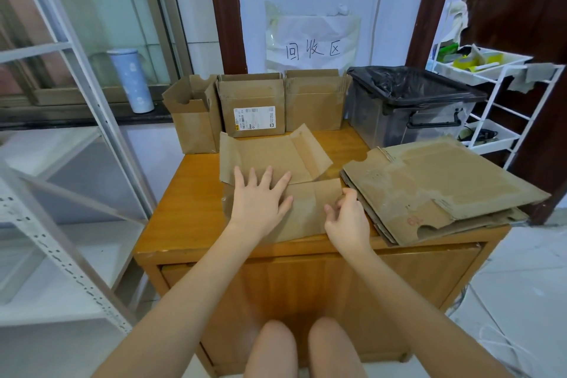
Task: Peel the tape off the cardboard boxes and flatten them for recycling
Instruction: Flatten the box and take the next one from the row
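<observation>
A wooden counter [171,215] carries all the cardboard. On its right side lies a stack of flattened boxes [435,190], reaching over the right edge. Behind this stack stands a clear plastic bin [408,113] lined with a black bag. Along the back edge three cardboard boxes stand upright in a row: an open one on the left [193,120], one with a printed label in the middle [253,104], and a plain one on the right [316,101]. In the middle of the counter, near the front, lies a flattened box [276,156] with its flaps spread out; the far right flap is tilted up a little. The left hand [260,196] presses flat on this box with the fingers straight and spread, gripping nothing. The right hand [348,215] is at the right edge of the same box, fingers curled; whether it pinches tape or the cardboard edge I cannot tell.
</observation>
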Demonstrator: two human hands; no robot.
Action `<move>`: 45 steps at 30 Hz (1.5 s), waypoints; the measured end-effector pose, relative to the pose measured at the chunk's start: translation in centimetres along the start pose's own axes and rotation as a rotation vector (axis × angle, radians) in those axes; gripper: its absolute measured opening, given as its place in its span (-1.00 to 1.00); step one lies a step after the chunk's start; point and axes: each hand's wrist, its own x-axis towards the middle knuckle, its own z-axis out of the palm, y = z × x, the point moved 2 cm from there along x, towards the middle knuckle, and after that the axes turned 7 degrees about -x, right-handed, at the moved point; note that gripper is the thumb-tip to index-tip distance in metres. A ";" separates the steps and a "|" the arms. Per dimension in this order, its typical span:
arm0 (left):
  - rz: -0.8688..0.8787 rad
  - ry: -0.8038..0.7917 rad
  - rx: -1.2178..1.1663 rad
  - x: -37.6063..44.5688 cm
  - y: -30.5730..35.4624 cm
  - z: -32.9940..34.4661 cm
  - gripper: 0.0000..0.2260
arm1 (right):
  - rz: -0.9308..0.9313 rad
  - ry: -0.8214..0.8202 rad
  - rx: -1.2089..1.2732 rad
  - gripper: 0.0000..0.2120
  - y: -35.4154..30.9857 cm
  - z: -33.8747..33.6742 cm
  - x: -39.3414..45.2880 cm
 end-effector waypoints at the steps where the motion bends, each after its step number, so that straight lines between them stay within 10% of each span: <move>1: -0.014 -0.020 0.018 0.0 -0.4 0.1 -0.47 | -0.001 0.017 -0.046 -0.55 0.0 -0.1 0.2; 6: 0.017 -0.088 0.013 0.0 -1.8 1.4 -0.46 | -0.471 0.342 -0.438 -0.48 -2.6 0.2 0.5; 9: 0.022 -0.119 -0.023 0.2 -1.9 2.3 -0.49 | -0.775 0.065 -0.548 -0.45 -4.6 2.6 0.9; 17: -0.027 -0.279 -0.296 -0.1 -2.8 5.8 -0.51 | -0.527 -0.473 -0.581 -0.46 -2.6 6.4 3.1; 29: -0.357 -0.204 -0.124 -1.7 2.7 3.8 -0.56 | -0.569 -0.445 -0.527 -0.58 -4.8 6.0 4.1; 37: -0.117 -0.029 -0.189 -0.7 -2.4 3.4 -0.63 | -0.795 -0.583 -0.513 -0.51 -2.6 5.7 3.7; 45: -0.170 -0.272 -0.388 -1.5 -7.4 6.7 -0.50 | -0.829 -0.579 -0.591 -0.48 -1.7 4.4 3.6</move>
